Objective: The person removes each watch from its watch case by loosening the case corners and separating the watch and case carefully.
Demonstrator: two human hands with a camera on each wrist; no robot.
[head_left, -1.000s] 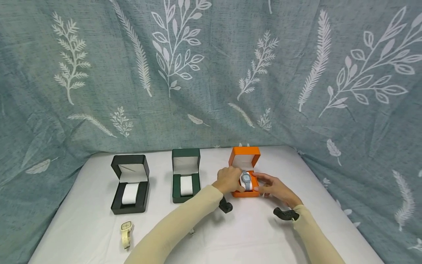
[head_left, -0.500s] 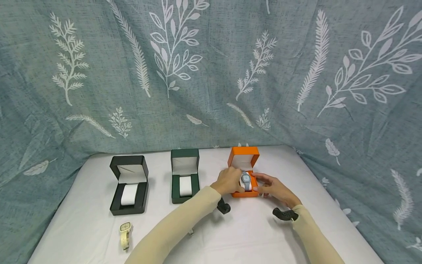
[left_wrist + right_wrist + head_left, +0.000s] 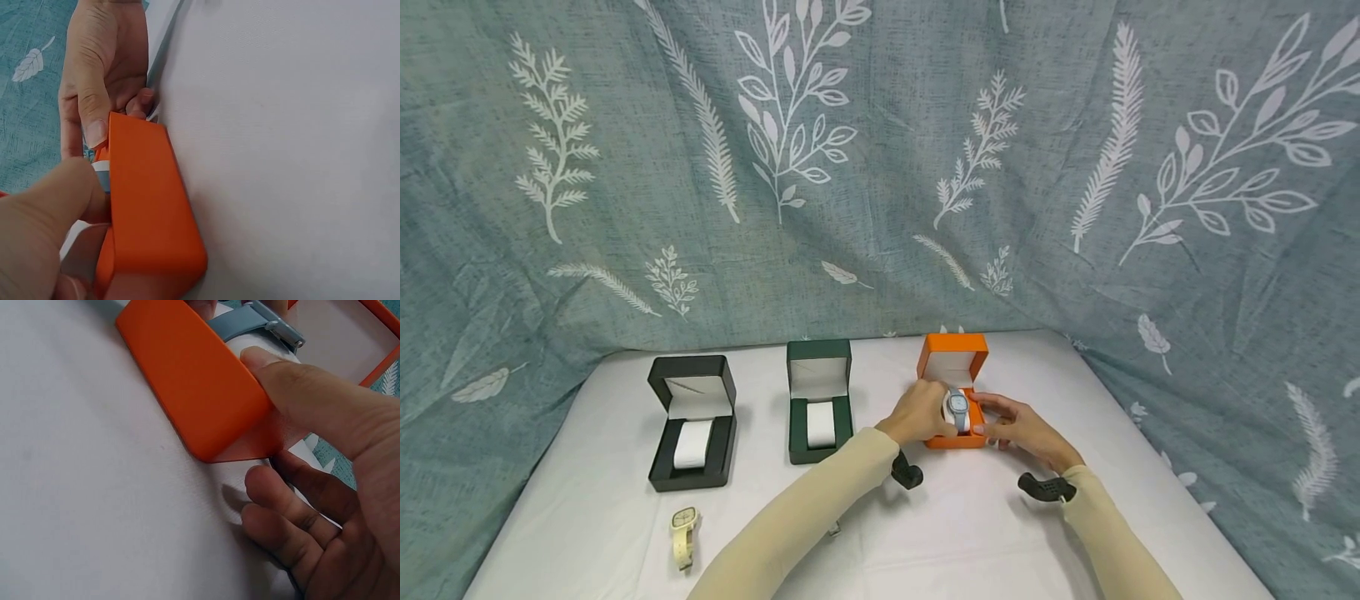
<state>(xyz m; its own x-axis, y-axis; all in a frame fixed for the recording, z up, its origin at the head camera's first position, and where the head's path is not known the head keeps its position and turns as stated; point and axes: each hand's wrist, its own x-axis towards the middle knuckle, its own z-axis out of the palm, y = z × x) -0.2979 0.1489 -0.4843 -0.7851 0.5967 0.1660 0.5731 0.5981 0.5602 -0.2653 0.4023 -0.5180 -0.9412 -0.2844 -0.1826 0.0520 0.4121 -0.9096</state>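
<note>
An orange watch box (image 3: 957, 442) stands with its lid raised at the back right of the table. Inside it, a watch with a grey-blue strap (image 3: 957, 405) is wrapped round a white cushion (image 3: 250, 344). My left hand (image 3: 917, 411) reaches over the box's left side and grips the cushion, thumb near the front and fingers towards the back. Its fingertips are partly hidden. My right hand (image 3: 1026, 429) holds the box's right side. In the right wrist view its thumb (image 3: 300, 381) lies over the rim by the cushion, with the other fingers outside.
A dark green watch box (image 3: 820, 455) and a black one (image 3: 688, 481) stand open to the left, each with a bare white cushion. A cream watch (image 3: 684, 537) lies in front of the black box. Part of another watch (image 3: 835, 528) shows beside my left sleeve.
Both hands stay at the orange box in nearly the same pose. The whole head view has drifted slightly left. The watch may sit a touch higher.
</note>
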